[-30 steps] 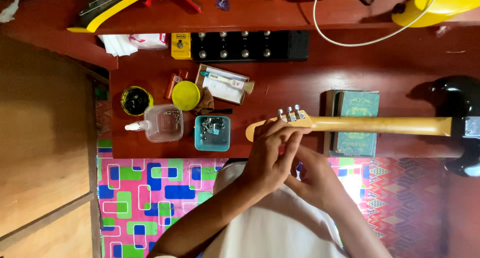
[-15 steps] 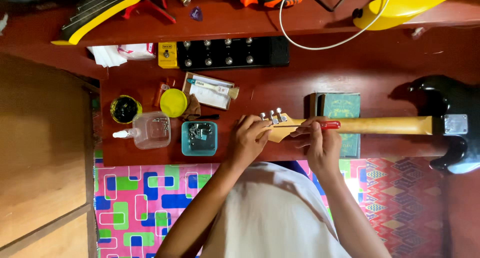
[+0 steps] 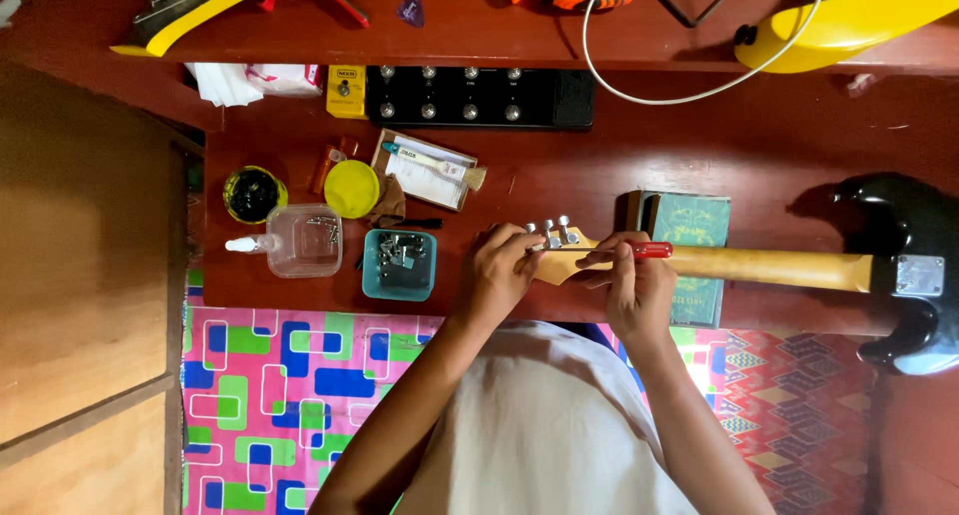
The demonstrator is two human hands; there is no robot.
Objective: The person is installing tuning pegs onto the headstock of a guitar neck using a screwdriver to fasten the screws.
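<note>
Right hand (image 3: 639, 290) pinches a slim red-handled screwdriver (image 3: 624, 250), stiff and light, best held at its handle. Left hand (image 3: 499, 270) closes on the rigid pale wooden guitar headstock (image 3: 559, 260), apparently steadying it. At ten o'clock sits a teal plastic box (image 3: 400, 265) on the red table (image 3: 559, 165).

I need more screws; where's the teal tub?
In the head view, the teal tub sits on the table just left of the left hand, right of the clear tub.
</note>
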